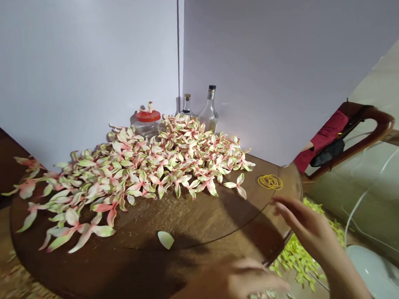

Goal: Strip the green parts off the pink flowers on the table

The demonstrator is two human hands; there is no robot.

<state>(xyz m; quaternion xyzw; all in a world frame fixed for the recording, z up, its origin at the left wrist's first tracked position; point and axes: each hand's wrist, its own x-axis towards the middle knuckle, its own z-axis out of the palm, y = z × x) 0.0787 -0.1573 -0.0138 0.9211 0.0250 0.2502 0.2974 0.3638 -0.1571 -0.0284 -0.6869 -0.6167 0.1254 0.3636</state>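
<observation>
My right hand (303, 224) is over the right edge of the round wooden table (197, 217), fingers stretched loosely and nothing visible in them. Just beyond its fingertips lie several yellow rubber bands (270, 182). My left hand (248, 279) is low at the table's front edge, smeared by motion, so what its fingers do is unclear. A big heap of pink and pale green flower-like pieces (146, 170) covers the back and left of the table. One such piece (237, 185) lies apart near the rubber bands. A single pale petal (166, 240) rests at the front.
Behind the heap stand a red-lidded jar (148, 118), a small bottle (187, 105) and a taller glass bottle (210, 108) against pale panels. Yellow-green pieces (299, 256) are strewn on the floor at right, near a white rounded object (372, 269) and a wooden chair (383, 120).
</observation>
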